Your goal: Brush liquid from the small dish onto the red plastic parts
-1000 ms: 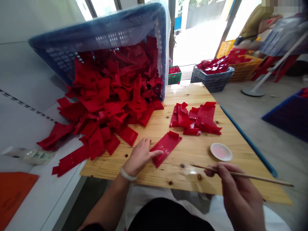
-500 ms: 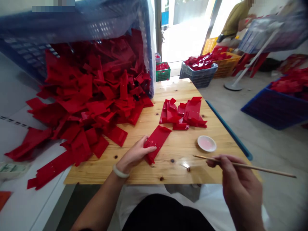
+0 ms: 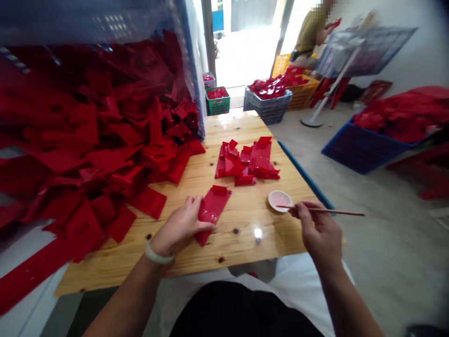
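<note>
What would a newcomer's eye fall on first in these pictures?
A heap of red plastic pieces spills from a tipped blue crate onto the wooden table's left side. Nearer, the left hand touches one red piece; the right hand holds a thin stick by a small dish.

passage: bare pine tabletop (image 3: 245, 255) left of right hand (image 3: 317, 229) | obstacle: small white dish (image 3: 279, 201) (almost touching it)

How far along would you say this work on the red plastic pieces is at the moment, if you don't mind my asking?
A small group of red plastic pieces lying apart on the wooden table looks done, though I can't be sure. In hand: the left hand rests on one piece, and the right hand holds a thin stick beside a small white dish. Left: the big heap spilling from the tipped blue crate.
</note>
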### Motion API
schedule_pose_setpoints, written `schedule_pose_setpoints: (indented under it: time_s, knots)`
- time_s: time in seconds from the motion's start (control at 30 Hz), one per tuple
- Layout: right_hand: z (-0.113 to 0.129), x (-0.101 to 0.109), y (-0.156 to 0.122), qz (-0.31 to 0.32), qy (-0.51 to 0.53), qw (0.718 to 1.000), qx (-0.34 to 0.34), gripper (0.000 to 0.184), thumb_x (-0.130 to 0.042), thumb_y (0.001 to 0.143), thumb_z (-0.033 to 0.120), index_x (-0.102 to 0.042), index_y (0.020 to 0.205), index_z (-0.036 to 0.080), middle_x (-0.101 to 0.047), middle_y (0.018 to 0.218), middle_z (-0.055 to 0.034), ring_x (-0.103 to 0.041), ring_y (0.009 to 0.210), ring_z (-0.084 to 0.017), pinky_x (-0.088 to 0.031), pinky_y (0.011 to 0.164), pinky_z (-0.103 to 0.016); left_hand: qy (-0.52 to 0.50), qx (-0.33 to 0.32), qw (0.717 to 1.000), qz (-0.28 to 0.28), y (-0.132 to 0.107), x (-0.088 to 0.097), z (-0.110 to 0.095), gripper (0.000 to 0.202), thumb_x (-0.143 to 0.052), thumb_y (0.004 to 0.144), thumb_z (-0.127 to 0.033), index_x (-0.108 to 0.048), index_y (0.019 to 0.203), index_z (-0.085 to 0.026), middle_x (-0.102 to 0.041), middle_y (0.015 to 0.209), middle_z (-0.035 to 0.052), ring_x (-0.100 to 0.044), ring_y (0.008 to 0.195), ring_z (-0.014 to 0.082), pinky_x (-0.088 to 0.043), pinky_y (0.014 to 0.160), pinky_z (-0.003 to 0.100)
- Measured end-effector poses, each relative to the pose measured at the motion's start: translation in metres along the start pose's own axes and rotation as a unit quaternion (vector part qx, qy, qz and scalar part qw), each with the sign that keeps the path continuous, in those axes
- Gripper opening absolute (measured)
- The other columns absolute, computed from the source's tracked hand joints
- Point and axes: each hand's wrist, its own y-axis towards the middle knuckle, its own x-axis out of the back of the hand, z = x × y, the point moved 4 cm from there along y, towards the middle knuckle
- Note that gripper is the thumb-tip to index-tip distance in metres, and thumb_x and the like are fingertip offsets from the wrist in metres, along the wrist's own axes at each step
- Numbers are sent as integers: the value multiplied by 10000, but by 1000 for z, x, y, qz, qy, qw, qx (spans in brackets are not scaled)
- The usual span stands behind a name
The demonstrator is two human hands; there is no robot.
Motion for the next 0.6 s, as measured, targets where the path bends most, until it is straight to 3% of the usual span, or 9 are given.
schedule_pose_setpoints:
  time_s: [0.07, 0.13, 0.23, 0.3, 0.4, 0.47, 0.6]
  knots:
    - [-5, -2, 9, -1, -31, 999, 18, 464, -599, 1007, 676, -728, 982, 231, -830, 855, -93, -817, 793, -288, -605, 763, -392, 8, -3, 1000, 0, 4, -5, -1, 871, -951, 662, -488, -662, 1436, -212, -712, 1377, 173, -714, 1228, 410, -565, 1069, 467]
    - [-7, -4, 15, 0, -61, 998, 33, 477, -581, 999, 688, -726, 950, 236, -827, 833, -100, -792, 729, -280, -574, 696, -374, -51, -6, 999, 8, 7, -8, 0, 1008, -947, 668, -483, -578, 1562, -200, -735, 1378, 173, -714, 1247, 411, -559, 1087, 475]
    - [-6, -6, 19, 8, -91, 995, 49, 476, -555, 1001, 679, -729, 931, 241, -815, 782, -100, -764, 672, -279, -532, 644, -366, -167, 20, 985, 48, 8, -11, 1, 1103, -895, 743, -554, -457, 1676, -160, -811, 1156, 125, -770, 1051, 366, -608, 955, 458]
    - [-6, -7, 19, 15, -100, 993, 53, 469, -549, 1003, 669, -731, 930, 243, -808, 758, -97, -763, 675, -288, -521, 643, -368, -232, 43, 969, 73, 4, -13, 0, 1031, -891, 753, -543, -519, 1632, -154, -822, 1106, 108, -777, 981, 335, -621, 878, 425]
    - [-9, -7, 20, 23, -106, 993, 51, 489, -541, 1006, 689, -731, 929, 245, -808, 759, -101, -766, 685, -297, -511, 641, -369, -323, 51, 940, 98, -4, -19, -7, 696, -905, 765, -511, -738, 1350, -173, -829, 1141, 101, -774, 976, 291, -618, 839, 368]
    - [-11, -6, 21, 25, -106, 993, 45, 516, -538, 1007, 718, -733, 939, 244, -811, 766, -104, -772, 691, -301, -509, 640, -369, -378, 61, 918, 101, -9, -24, -12, 553, -910, 772, -510, -785, 1189, -169, -833, 1066, 86, -765, 895, 257, -611, 782, 342]
    - [-15, -5, 27, 26, -96, 995, 28, 570, -540, 996, 777, -725, 919, 243, -801, 745, -102, -775, 683, -297, -517, 643, -367, -451, 96, 883, 82, -14, -34, -15, 649, -964, 716, -494, -766, 1236, -160, -843, 1101, 92, -783, 908, 256, -633, 795, 348]
